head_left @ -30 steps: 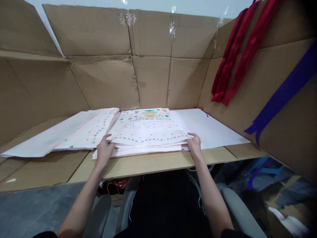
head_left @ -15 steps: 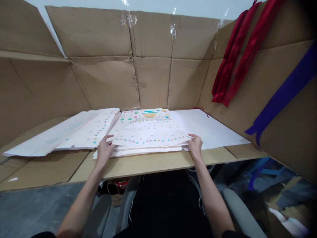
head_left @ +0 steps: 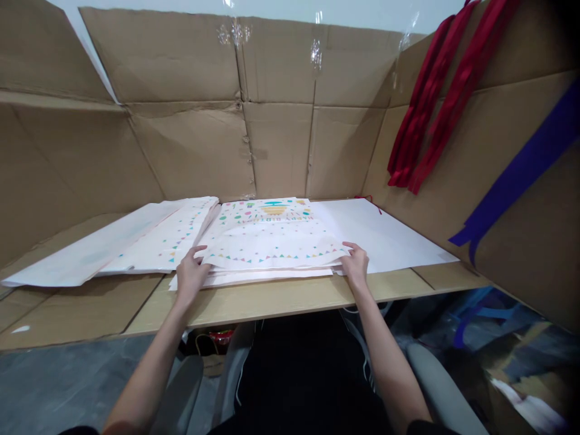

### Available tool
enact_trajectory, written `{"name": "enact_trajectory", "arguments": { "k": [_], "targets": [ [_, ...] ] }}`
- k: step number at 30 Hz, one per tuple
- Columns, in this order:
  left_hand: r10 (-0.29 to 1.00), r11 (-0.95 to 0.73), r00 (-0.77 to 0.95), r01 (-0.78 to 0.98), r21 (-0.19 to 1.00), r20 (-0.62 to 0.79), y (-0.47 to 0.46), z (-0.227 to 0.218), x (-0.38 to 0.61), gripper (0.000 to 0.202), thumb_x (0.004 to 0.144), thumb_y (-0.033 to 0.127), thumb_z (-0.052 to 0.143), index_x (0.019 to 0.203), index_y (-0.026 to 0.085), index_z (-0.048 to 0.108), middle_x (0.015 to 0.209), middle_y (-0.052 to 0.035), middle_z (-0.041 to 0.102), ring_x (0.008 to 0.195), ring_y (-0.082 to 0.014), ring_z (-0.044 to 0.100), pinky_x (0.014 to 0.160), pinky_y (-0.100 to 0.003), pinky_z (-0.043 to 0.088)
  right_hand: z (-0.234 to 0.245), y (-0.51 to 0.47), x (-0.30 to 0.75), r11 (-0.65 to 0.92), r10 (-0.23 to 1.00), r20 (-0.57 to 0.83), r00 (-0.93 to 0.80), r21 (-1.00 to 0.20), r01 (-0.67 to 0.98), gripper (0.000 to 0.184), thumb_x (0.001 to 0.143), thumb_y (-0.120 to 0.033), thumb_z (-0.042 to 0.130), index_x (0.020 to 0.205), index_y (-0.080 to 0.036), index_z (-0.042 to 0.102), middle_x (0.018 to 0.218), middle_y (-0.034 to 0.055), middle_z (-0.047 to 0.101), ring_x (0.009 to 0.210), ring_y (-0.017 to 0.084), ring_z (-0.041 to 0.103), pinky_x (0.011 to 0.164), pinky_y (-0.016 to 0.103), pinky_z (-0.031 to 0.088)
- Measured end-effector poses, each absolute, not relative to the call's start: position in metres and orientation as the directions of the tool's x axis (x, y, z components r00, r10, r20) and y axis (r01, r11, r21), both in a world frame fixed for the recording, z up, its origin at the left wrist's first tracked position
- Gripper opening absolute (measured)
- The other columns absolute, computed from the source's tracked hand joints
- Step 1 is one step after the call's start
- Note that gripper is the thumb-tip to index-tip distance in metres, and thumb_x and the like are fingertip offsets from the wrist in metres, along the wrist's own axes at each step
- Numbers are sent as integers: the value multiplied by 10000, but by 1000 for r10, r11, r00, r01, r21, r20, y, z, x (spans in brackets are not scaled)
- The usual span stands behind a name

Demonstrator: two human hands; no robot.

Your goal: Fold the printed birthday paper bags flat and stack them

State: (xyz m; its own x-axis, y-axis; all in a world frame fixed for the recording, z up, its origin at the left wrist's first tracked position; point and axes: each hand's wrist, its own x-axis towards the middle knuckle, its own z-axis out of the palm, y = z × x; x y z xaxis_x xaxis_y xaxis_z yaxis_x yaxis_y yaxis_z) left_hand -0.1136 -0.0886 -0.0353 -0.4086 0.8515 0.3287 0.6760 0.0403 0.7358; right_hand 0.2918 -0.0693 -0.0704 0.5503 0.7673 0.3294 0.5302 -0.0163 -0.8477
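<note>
A white printed sheet (head_left: 276, 244) with "HAPPY BIRTHDAY" lettering, a cake picture and small coloured flags lies in front of me, its print upside down to my view. My left hand (head_left: 193, 272) pinches its near left corner between thumb and fingers. At the near right corner my right hand (head_left: 356, 264) grips it the same way. Under it rests a stack of white sheets (head_left: 267, 278), whose near edges stick out. Whether the sheet is paper or thin fabric I cannot tell.
More printed sheets (head_left: 122, 244) lie overlapping on the left. A plain white sheet (head_left: 385, 235) covers the right of the table (head_left: 272, 302). Cardboard walls (head_left: 190, 151) stand behind and beside it. Red ribbons (head_left: 435, 127) and a blue ribbon (head_left: 512, 175) hang on the right.
The held sheet's near edge sits slightly lower and flatter, and both hands have shifted very slightly. Both still grip its corners.
</note>
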Motion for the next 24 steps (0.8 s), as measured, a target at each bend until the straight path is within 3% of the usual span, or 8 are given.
{"name": "enact_trajectory", "arguments": {
  "k": [7,11,14,17,20,24],
  "targets": [
    [853,43,-387,719,694,349,-95,-30,-110,575,563,176,480,1123,190,610,551,36,558,472,-144,487,504,-228,371,-63,-75,288,-29,786,295,543,-860,509,548,545,-158,447,1041,-168,680,749,55,648,733,233,623,642,304,480],
    [855,58,-383,740,670,349,-96,-29,-109,515,599,180,475,1083,211,652,582,22,602,534,-163,548,566,-239,410,-62,-74,287,-20,799,275,534,-876,482,533,559,-145,450,1035,-163,691,831,68,682,773,229,641,671,300,492],
    [833,93,-400,782,616,381,-96,-29,-112,476,648,184,455,1060,206,691,750,-35,685,716,-216,623,687,-280,452,-58,-75,285,-3,831,286,478,-857,516,515,590,-133,454,1046,-143,693,940,83,700,875,230,644,760,301,497],
    [822,153,-419,815,559,385,-98,-30,-120,474,700,204,431,1095,192,692,930,-89,702,907,-289,629,797,-355,466,-53,-79,278,51,908,275,316,-821,568,523,667,-183,509,1171,-138,639,1081,95,678,942,230,638,841,317,486],
    [872,121,-322,872,474,369,-99,-32,-137,498,727,236,431,1160,133,655,1137,-142,641,1098,-342,558,917,-419,434,-47,-84,271,165,955,276,105,-792,587,587,740,-357,580,1283,-137,550,1229,114,604,1023,245,614,913,354,460],
    [933,76,-204,917,390,297,-103,-36,-165,527,686,253,457,1146,78,647,1334,-176,496,1233,-363,446,1000,-426,390,-46,-86,268,279,951,300,-79,-714,642,670,736,-541,609,1283,-159,549,1342,123,507,1255,286,447,1051,416,336]
  ]
}}
